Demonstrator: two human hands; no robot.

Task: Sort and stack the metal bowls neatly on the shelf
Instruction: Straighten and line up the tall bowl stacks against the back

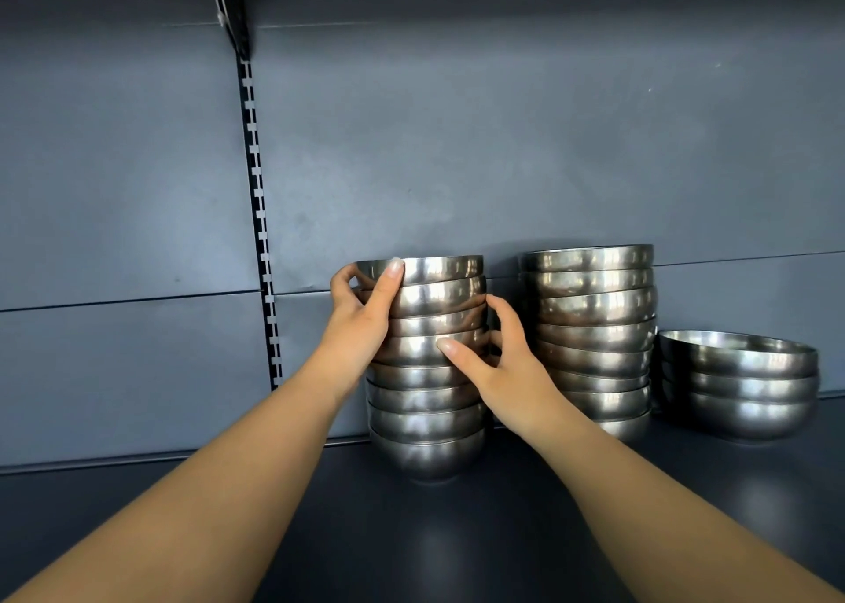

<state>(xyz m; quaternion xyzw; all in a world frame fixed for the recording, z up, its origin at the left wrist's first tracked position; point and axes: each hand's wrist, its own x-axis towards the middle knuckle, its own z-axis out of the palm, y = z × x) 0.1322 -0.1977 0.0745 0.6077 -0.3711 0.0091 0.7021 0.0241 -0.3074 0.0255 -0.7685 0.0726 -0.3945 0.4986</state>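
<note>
Head view: the left hand (361, 314) grips the upper left side of the left stack (427, 369), fingers curled round its rim. The right hand (498, 355) pinches its right side. Middle stack (592, 337) and short stack (740, 387) stand along the shelf's (457, 534) back edge.

Shiny silver-grey round metal bowls (427, 364) carry dark mirrored streaks; the flat dark blue-grey shelf board (457, 534) matches the slate-blue back panel (503, 122); black slotted upright rail (260, 218) at nine o'clock.
</note>
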